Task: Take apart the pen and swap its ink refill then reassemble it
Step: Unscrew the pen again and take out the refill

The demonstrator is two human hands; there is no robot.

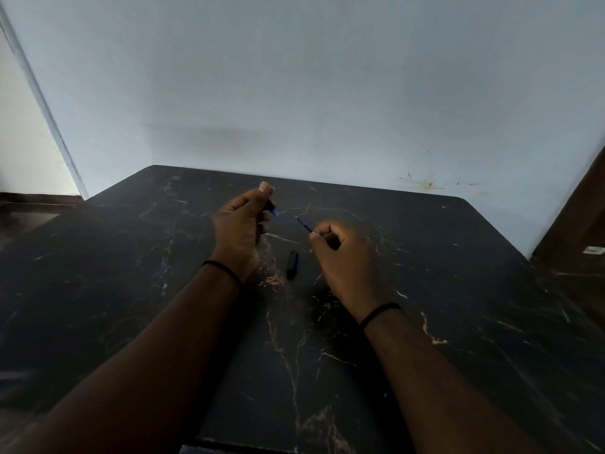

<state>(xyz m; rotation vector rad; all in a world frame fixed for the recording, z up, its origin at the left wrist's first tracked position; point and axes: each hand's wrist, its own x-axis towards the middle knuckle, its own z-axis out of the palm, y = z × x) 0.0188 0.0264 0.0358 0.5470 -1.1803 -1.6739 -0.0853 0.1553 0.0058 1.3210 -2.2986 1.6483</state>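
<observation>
My left hand (240, 224) is closed around the dark pen barrel (272, 208), whose blue-tinted open end sticks out toward the right. My right hand (340, 253) pinches a thin blue ink refill (303, 223), its tip pointing up-left at the barrel's opening with a small gap between them. A black pen cap (292, 264) lies on the black marble table (163, 290) between my two wrists. Most of the barrel and the rear of the refill are hidden inside my fists.
The table has pale veins and reaches a light blue wall (311, 93) at the back. A dark wooden piece (576, 217) stands at the right edge. Floor shows at the far left beyond the table corner.
</observation>
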